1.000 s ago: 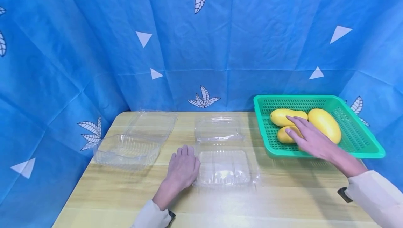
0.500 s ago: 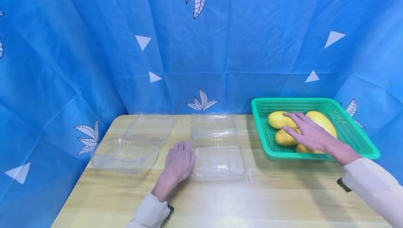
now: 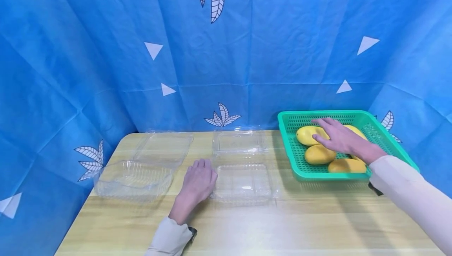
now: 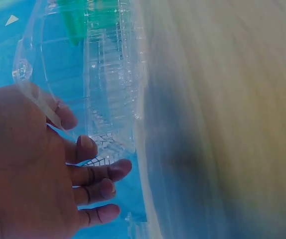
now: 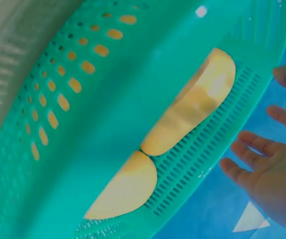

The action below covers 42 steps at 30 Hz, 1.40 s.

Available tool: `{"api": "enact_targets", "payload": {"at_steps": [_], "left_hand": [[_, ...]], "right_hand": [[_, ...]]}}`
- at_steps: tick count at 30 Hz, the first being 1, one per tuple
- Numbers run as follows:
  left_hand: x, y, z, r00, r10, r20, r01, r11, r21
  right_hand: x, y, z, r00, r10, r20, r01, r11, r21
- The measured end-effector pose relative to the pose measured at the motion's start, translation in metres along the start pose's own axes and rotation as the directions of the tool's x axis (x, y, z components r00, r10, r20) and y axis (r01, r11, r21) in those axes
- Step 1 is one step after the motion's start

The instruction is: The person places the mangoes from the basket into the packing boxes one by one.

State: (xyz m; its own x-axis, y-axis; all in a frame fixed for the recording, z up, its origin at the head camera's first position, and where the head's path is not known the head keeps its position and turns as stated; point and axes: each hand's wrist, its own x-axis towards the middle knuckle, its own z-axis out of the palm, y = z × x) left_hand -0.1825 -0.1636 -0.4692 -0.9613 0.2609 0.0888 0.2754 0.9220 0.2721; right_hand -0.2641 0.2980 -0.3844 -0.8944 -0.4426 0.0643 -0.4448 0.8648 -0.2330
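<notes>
In the head view my left hand [image 3: 197, 181] is at the left edge of a clear plastic clamshell box [image 3: 243, 179], which stands with its lid [image 3: 240, 142] folded back. The left wrist view shows the box's rim [image 4: 58, 122] between thumb and forefinger; the other fingers curl loosely beside it. My right hand [image 3: 342, 136] hovers over yellow mangoes in a green basket [image 3: 294, 169], fingers spread. One mango [image 3: 319, 154] lies below its fingertips, another [image 3: 347, 165] near the front wall, a third [image 3: 307, 135] behind. A further mango [image 3: 354, 130] is partly hidden by the hand.
A second clear clamshell box [image 3: 132, 181] stands at the table's left, its lid [image 3: 164, 148] folded back. Blue patterned cloth [image 3: 289, 32] hangs behind and at both sides of the wooden table [image 3: 247, 236].
My right hand has moved toward the back of the basket, uncovering more of the front mango. The left hand stays at the box, which has shifted slightly away. The head view has tilted a little.
</notes>
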Motion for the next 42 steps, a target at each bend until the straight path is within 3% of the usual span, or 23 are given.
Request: {"api": "enact_targets", "payload": {"at_steps": [10,20,31,42], "left_hand": [[0.001,0.002,0.0,0.999,0.003,0.041,-0.002,1.0,-0.028],[0.002,0.004,0.002,1.0,0.021,0.011,-0.021,0.999,0.025],[0.002,0.008,0.007,0.999,0.025,0.024,-0.025,1.0,0.015],[0.003,0.007,0.006,0.999,0.039,-0.002,-0.038,0.997,0.06]], "right_hand": [[0.023,0.023,0.007,0.997,0.021,0.08,-0.02,1.0,-0.016],[0.04,0.028,0.004,0.984,0.025,0.178,-0.021,0.999,-0.028],[0.046,0.04,0.007,0.968,0.052,0.246,-0.047,0.999,-0.026],[0.053,0.045,0.018,0.96,0.0,0.28,-0.006,1.0,0.02]]}}
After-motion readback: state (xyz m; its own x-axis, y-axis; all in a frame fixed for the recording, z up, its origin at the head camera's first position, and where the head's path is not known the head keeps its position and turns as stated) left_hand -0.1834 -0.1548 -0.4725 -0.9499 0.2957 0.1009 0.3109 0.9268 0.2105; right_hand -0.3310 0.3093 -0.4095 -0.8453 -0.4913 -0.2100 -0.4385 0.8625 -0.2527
